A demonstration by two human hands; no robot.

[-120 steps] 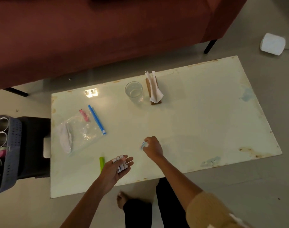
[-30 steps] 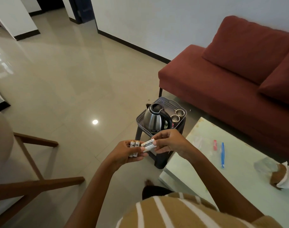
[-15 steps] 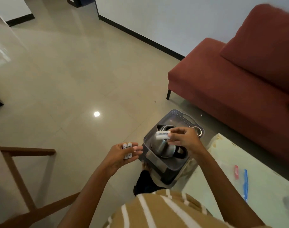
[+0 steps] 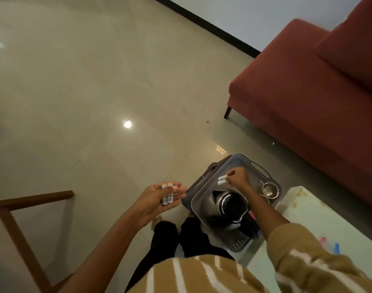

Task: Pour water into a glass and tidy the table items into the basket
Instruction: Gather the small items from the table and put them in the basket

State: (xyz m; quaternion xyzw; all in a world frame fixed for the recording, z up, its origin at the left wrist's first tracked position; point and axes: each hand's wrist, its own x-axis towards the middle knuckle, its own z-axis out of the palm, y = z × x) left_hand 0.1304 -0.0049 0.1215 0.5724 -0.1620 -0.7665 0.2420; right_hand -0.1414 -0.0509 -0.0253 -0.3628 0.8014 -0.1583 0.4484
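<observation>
A grey perforated basket (image 4: 242, 244) sits on a dark stool beside the table. Inside it stand a steel kettle (image 4: 227, 210) and small metal cups (image 4: 270, 190). My right hand (image 4: 238, 178) hovers over the basket's far part, pinching two white batteries (image 4: 221, 180). My left hand (image 4: 157, 198) is held palm up to the left of the basket, with two more white batteries (image 4: 167, 194) lying across its fingers.
The pale table (image 4: 320, 225) edge shows at lower right, with a pink and a blue item (image 4: 330, 246) on it. A red sofa (image 4: 320, 98) stands behind. A wooden chair frame (image 4: 18, 212) is at lower left. Tiled floor spreads to the left.
My view has tipped downward. My right hand has carried its batteries further over the basket, past the kettle. My left hand has stayed beside the basket with its two batteries.
</observation>
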